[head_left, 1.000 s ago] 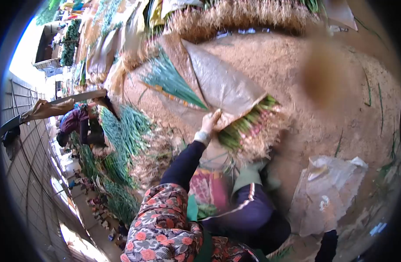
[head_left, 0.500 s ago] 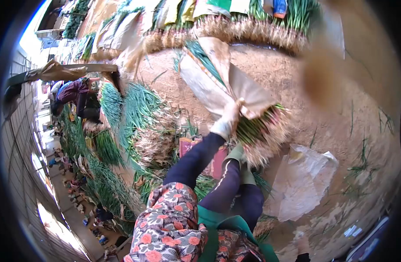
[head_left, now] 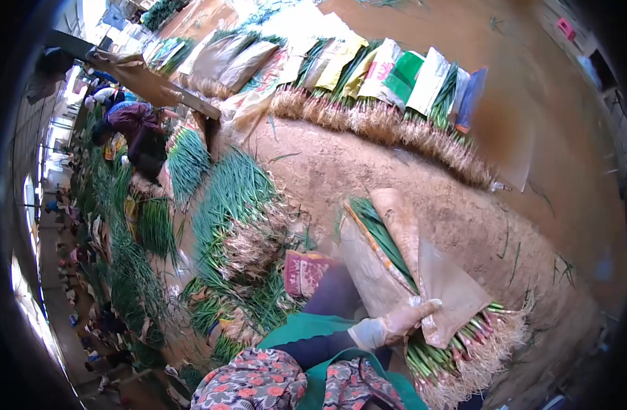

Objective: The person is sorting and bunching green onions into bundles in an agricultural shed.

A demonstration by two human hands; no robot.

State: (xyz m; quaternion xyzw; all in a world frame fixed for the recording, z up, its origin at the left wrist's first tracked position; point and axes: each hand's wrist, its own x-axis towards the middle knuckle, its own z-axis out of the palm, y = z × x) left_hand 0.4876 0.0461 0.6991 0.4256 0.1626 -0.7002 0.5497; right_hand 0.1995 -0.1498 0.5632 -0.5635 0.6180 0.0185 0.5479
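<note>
My left hand [head_left: 402, 323], in a pale glove, is closed on the sack wrap [head_left: 375, 263] around a bundle of green onions [head_left: 450, 348]. It grips the folded edge of the cloth near the root end. Pink-white stems and shaggy pale roots stick out at the lower right, while green leaves show through the gap in the wrap. The bundle lies slanted in front of my body, close to my lap. My right hand is out of sight; a bit of dark cloth shows below the roots at the bottom edge.
A row of wrapped onion bundles [head_left: 368, 102] runs across the back. Loose green onions [head_left: 235, 212] are heaped at the left, near a red patterned cushion-like item [head_left: 307, 272]. A wooden beam [head_left: 149, 82] juts in at upper left, with a bending person [head_left: 132, 126] behind it.
My left hand has brought the wrapped bundle down and right, nearer my body. My right hand, seen earlier at the lower right, has left the view. The camera has turned toward the back row.
</note>
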